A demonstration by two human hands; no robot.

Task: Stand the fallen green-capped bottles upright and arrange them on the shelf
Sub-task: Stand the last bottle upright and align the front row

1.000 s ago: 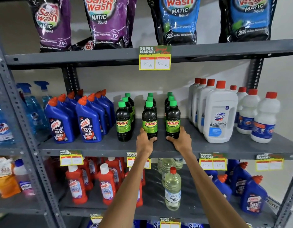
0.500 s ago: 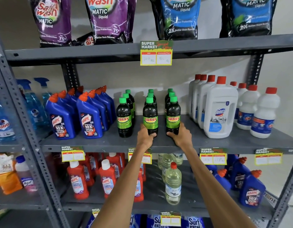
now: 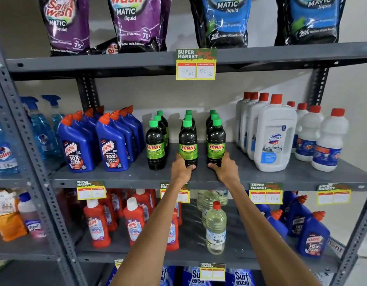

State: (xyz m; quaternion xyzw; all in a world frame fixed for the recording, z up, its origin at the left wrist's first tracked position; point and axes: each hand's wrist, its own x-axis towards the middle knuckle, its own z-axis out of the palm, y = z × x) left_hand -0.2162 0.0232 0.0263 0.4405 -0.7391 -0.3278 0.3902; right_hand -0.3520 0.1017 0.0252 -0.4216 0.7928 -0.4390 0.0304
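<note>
both hands up on the grey metal shelf (image 3: 261,178): left hand (image 3: 181,169) wraps the base of the middle dark green-capped plastic bottle (image 3: 188,144), right hand (image 3: 225,169) grips its right-hand neighbour bottle (image 3: 216,142); both upright, left of the white red-capped jug (image 3: 274,135).

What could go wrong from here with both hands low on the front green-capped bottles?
1. Left hand and right hand grip the front middle dark green-capped bottle and front right dark green-capped bottle near their bases; a push could tip them.
2. They might knock the upright bottles close behind.
</note>
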